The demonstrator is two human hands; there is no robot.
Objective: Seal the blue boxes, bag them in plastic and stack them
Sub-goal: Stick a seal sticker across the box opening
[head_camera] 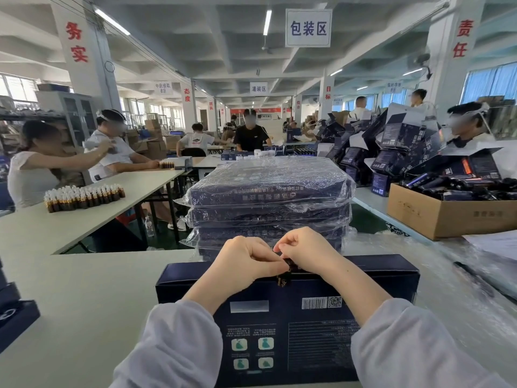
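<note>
So the blue box [307, 331] sits at the near edge of the table [84, 289], right in front of the person, printed side up with the barcode showing. Both hands are bunched together over the box's far edge. The left hand [246, 261] has its fingers curled in and its thumb tip pinching a small dark sticker [288, 268]. The right hand [306, 253] is curled too and nips the same sticker from the other side, so neither hand is open at all. The sticker hangs over the box's far edge, about mid-width.

Just behind the hands, toward the table's far edge, there's a stack [268, 191] of the same boxes already bagged in clear plastic. By the far right corner is a cardboard box [447, 217] full of dark tubes.
</note>
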